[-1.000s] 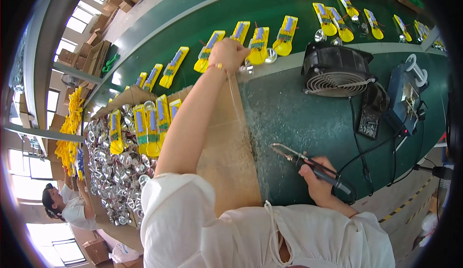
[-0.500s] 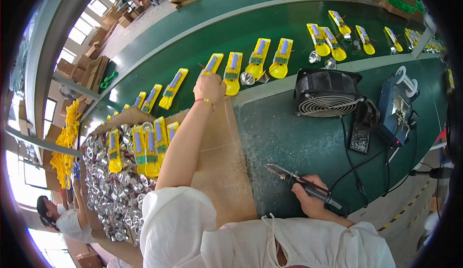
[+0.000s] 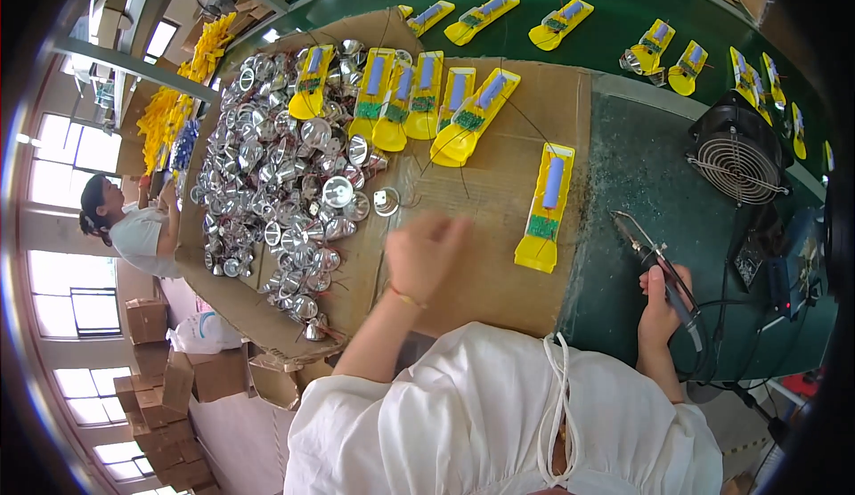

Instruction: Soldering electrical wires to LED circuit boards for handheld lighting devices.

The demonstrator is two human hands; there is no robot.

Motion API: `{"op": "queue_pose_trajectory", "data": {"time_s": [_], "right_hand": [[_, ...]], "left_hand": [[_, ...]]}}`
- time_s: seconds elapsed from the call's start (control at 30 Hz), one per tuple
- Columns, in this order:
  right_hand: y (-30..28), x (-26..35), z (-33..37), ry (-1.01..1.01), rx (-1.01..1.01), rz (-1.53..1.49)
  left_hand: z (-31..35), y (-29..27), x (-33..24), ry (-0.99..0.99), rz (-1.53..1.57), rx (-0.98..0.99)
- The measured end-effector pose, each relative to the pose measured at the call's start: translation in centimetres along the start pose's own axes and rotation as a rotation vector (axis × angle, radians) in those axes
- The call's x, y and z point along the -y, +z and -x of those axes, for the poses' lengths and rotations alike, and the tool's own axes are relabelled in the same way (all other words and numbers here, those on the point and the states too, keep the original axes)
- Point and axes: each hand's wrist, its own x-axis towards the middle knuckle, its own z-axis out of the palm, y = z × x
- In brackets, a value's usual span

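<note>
My right hand [image 3: 661, 315] is wrapped round the handle of a soldering iron [image 3: 645, 253], its tip pointing up and left over the green bench. My left hand [image 3: 427, 259] is above the cardboard sheet, its fingers smeared by motion. Just beyond it lies a loose silver reflector cup [image 3: 386, 201]. A yellow plastic housing [image 3: 536, 253] with a blue cylindrical cell and a green circuit board rests on the cardboard, between my two hands. Several more such housings [image 3: 454, 146] lie at the cardboard's far side, thin wires sticking out of them.
A heap of silver reflector cups [image 3: 267, 174] covers the left. Beyond runs a green conveyor belt [image 3: 614, 23] carrying more yellow housings. A black fan [image 3: 735, 152] and a blue soldering device [image 3: 793, 272] stand at the right, with cables. Another person [image 3: 134, 228] works at far left.
The view has swung left. My left hand has come back from the belt to the cardboard, where a single yellow housing now lies. My right hand still holds the soldering iron.
</note>
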Motion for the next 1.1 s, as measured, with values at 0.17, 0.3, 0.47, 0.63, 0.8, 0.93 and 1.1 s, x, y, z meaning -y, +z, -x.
{"op": "queue_pose_trajectory", "data": {"time_s": [0.17,0.3,0.47,0.63,0.8,0.93,1.1], "right_hand": [[0.0,-0.3,0.6,-0.008,-0.031,-0.006],[0.5,0.1,1.1,-0.058,-0.037,-0.026],[-0.4,1.4,2.3,-0.036,-0.034,0.0],[0.2,2.9,3.5,-0.172,0.262,0.086],[2.5,3.5,2.9,-0.309,0.334,0.105],[3.9,3.3,2.5,-0.229,0.28,0.048],[4.3,2.7,2.9,-0.134,0.294,0.048]], "left_hand": [[-2.1,-4.0,2.5,0.107,-0.515,0.031],[-3.0,-2.6,4.3,0.458,-0.601,-0.057],[-1.9,-2.7,0.8,0.151,-0.078,0.077],[1.6,-1.2,-2.6,-0.243,0.439,0.451],[1.5,2.0,-4.0,0.096,0.358,0.268],[1.5,3.3,-4.3,0.154,0.241,0.268],[1.5,3.6,-4.5,0.156,0.167,0.266]]}}
